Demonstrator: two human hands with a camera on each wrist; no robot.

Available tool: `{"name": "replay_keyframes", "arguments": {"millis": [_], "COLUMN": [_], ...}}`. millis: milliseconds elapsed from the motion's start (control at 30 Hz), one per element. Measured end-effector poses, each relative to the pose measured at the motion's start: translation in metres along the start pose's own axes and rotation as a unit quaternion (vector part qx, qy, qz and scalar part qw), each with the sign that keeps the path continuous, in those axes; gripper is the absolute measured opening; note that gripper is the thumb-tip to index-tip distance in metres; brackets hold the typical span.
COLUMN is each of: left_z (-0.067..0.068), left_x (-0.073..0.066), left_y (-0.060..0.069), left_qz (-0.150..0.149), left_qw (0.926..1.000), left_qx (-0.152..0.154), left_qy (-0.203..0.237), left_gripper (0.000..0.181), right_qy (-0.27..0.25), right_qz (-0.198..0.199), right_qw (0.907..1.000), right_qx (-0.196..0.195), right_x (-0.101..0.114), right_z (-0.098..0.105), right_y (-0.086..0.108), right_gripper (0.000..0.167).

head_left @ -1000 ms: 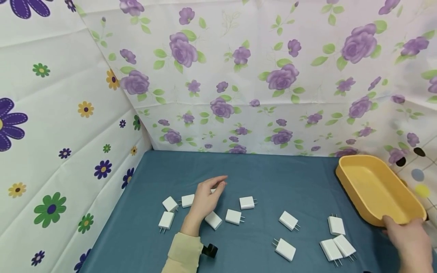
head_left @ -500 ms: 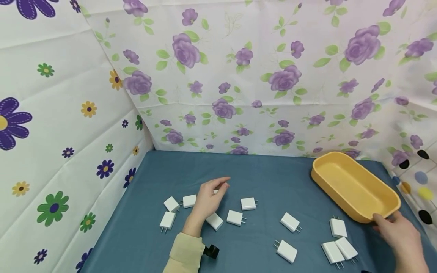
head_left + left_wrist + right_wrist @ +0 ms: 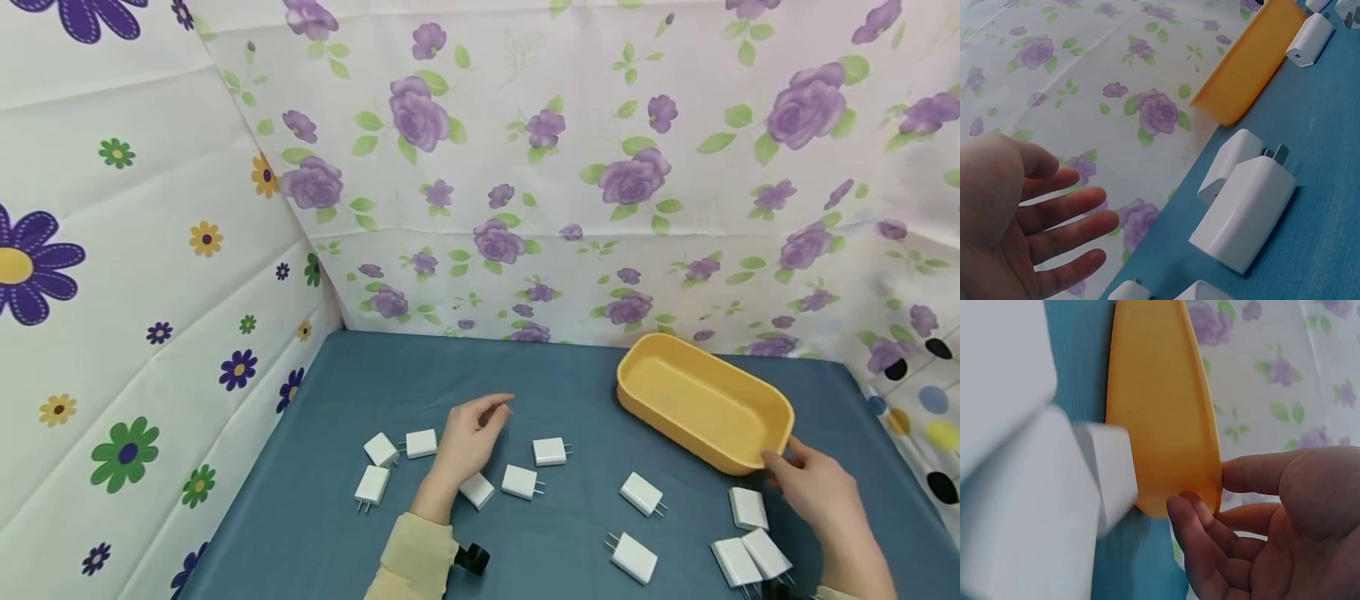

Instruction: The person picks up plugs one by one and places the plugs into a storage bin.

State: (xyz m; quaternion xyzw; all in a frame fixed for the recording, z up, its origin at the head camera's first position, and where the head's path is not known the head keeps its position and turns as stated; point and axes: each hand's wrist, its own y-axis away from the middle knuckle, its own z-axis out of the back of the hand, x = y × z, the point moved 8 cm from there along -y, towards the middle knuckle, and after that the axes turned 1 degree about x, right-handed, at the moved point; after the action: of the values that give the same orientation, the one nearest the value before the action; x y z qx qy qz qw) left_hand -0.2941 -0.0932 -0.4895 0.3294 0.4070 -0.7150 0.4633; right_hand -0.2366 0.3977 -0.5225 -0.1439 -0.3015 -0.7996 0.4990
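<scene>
One yellow tray (image 3: pixel 701 404), pinched by your right hand (image 3: pixel 816 490), seems mid-positioning; next, probably settle it steadily. Your left hand (image 3: pixel 462 446) is relaxed, empty.

Has drawn the yellow tray (image 3: pixel 705 400) leftward across the blue tabletop (image 3: pixel 555 375) with the right hand (image 3: pixel 813 492), away from the dotted cloth (image 3: pixel 918 417) at right. Has swung it more crosswise in the head view, bringing its near corner close to a white charger (image 3: pixel 747 509) and hiding that charger's pronged end. Has brought a beige cuff (image 3: pixel 831 593) into sight at the bottom edge.
</scene>
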Motion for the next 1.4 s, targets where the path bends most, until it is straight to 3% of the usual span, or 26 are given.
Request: {"name": "replay_keyframes", "arguments": {"millis": [233, 467, 967, 1167, 1400], "left_z": [-0.009, -0.014, -0.001, 0.004, 0.008], "left_x": [0.0, 0.006, 0.027, 0.038, 0.045], "left_y": [0.0, 0.001, -0.002, -0.001, -0.002], "left_qz": [0.016, 0.051, 0.128, 0.146, 0.14], "left_qw": [0.9997, 0.9983, 0.9879, 0.9843, 0.9843], "left_qx": [-0.011, -0.023, -0.087, -0.097, -0.099], "left_qy": [0.013, 0.018, 0.016, 0.024, 0.04], "left_gripper": [0.028, 0.026, 0.045, 0.051, 0.051], "right_qy": [0.012, 0.024, 0.029, 0.024, 0.017], "right_qz": [0.061, 0.107, 0.166, 0.181, 0.186], "right_qw": [0.998, 0.9937, 0.9837, 0.9805, 0.9792], "right_qx": [0.014, 0.022, 0.062, 0.073, 0.08], "right_x": [0.035, 0.075, 0.156, 0.171, 0.173], "right_z": [-0.012, -0.028, -0.078, -0.09, -0.094], "right_y": [-0.001, -0.003, -0.011, -0.003, 0.002], "right_gripper": [0.077, 0.074, 0.063, 0.062, 0.062]}}
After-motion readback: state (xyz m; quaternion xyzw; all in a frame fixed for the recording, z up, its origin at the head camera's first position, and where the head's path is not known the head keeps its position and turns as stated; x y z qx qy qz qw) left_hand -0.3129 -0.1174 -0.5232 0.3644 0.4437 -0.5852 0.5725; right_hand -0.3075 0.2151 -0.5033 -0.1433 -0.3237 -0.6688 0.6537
